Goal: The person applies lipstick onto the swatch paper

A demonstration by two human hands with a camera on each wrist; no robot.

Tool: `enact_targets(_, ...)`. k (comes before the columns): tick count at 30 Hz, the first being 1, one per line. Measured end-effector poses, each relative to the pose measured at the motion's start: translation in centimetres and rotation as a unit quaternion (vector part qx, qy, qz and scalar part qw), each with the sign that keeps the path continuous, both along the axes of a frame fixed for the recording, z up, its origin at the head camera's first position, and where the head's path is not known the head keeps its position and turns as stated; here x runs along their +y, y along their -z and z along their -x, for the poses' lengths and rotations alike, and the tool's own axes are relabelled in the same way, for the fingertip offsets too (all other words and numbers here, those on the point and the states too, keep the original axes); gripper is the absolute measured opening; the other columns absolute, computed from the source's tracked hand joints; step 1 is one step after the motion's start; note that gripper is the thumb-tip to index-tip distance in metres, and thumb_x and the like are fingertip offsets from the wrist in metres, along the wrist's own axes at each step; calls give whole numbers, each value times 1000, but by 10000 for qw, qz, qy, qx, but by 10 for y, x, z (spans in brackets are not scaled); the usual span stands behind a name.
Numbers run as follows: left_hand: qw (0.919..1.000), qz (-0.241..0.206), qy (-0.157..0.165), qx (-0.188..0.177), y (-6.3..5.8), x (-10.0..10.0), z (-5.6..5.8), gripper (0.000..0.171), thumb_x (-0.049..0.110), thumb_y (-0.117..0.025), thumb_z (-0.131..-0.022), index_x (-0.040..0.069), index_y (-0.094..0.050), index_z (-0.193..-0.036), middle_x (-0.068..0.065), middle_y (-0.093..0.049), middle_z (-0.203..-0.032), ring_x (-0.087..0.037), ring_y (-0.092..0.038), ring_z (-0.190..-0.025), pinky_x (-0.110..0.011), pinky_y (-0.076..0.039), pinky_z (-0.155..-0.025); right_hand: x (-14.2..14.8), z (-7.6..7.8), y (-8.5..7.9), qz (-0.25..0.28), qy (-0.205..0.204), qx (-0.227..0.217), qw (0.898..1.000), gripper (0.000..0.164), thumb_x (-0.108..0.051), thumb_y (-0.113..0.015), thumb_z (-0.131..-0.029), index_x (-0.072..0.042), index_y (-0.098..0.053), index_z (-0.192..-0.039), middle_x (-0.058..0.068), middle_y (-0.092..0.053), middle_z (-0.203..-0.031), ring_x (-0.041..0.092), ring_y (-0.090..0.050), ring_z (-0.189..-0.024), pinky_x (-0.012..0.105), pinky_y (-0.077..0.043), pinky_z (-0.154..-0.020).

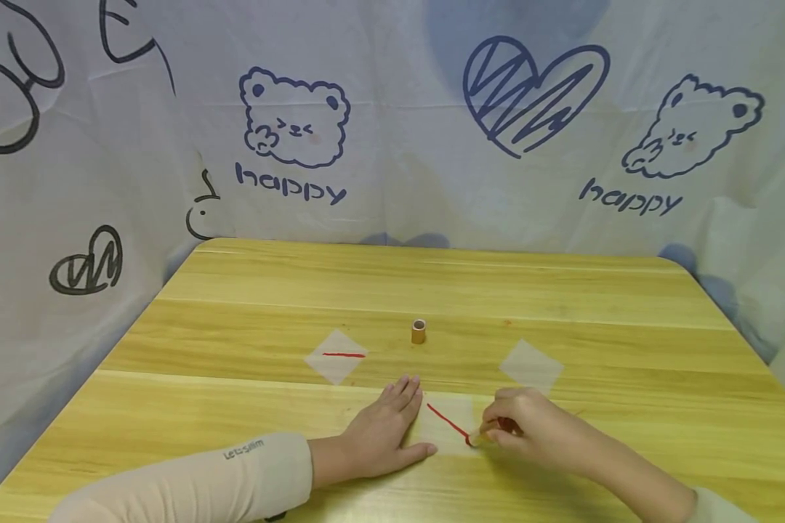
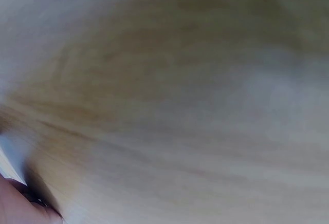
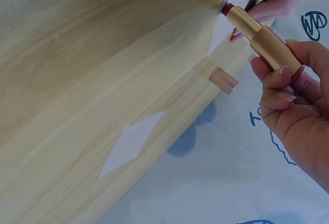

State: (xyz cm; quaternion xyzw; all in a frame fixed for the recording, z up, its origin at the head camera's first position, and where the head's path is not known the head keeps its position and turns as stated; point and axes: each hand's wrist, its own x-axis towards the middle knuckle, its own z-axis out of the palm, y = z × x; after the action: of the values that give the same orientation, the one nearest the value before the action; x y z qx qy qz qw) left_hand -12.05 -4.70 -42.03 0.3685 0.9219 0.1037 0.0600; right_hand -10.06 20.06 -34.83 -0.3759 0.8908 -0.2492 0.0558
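My right hand [image 1: 533, 428] grips a gold lipstick [image 3: 276, 49] between thumb and fingers, its red tip low over the front paper square [image 1: 446, 437]. A slanting red stroke [image 1: 446, 420] runs down that paper to the tip. Flat beside the stroke, my left hand [image 1: 389, 428] presses on the paper's left side, fingers straight and thumb spread. Part of the paper is hidden under the hands. The left wrist view holds mostly blurred wood, with a bit of hand at its lower left corner.
The lipstick cap [image 1: 419, 332] stands upright beyond the hands. Left of it lies a paper square [image 1: 335, 372] with a red line across it; to the right lies a blank one [image 1: 532, 367]. White cloth [image 1: 392, 131] with drawings hangs behind the wooden table [image 1: 432, 283].
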Motion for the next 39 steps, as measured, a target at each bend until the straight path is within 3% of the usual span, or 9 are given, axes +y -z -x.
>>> enact_targets(12, 10000, -18, 24, 14, -1, 0, 0, 76, 53, -42, -93, -5, -32, -141, -20, -23, -151, -31, -21, -141, -41, -24, -114, -1, 1, -5, -118, 45, -87, 9999, 3, -6, -65, -85, -6, -67, -83, -7, -58, -75, -7, -43, -65, 12, -44, -52)
enact_targets(19, 10000, -21, -11, -72, -3, 0, -1, 75, 52, -43, -93, -5, -31, -142, -20, -23, -151, -31, -21, -141, -41, -24, -115, 1, 5, -13, 203, 386, -86, 9990, 10, -7, -63, -87, -2, -68, -93, -4, -61, -77, -6, -42, -62, 15, -43, -49)
enact_targets(24, 9998, -151, -52, -110, -4, 1, 1, 74, 51, -46, -93, -6, -34, -140, -22, -26, -150, -32, -24, -140, -42, -25, -114, 2, 7, -11, 696, 653, 519, 9941, 12, -7, -66, -85, -1, -68, -95, -4, -60, -76, -6, -41, -62, 15, -42, -48)
enact_targets(28, 9996, -252, -92, -130, -4, 2, 1, 73, 50, -48, -92, -6, -37, -138, -22, -29, -149, -32, -25, -140, -42, -27, -113, 2, 8, -6, 1043, 936, 1190, 9830, 14, -2, -69, -80, 0, -69, -93, -3, -62, -77, -6, -41, -62, 14, -41, -48)
enact_targets(34, 9985, -412, -259, -255, -5, 2, 2, 73, 49, -50, -91, -4, -38, -138, -19, -30, -149, -31, -26, -140, -41, -28, -113, 6, 10, -2, 1252, 1290, 1490, 9724, 18, -1, -70, -78, 3, -69, -95, -4, -61, -76, -7, -37, -59, 14, -36, -45)
enact_targets(39, 9982, -467, -229, -292, -6, 2, 3, 71, 49, -50, -91, -3, -40, -138, -19, -30, -149, -31, -26, -140, -42, -29, -112, 10, 13, 2, 1529, 1491, 1942, 9574, 16, 1, -71, -77, 0, -70, -93, -2, -63, -75, -7, -37, -56, 14, -36, -43)
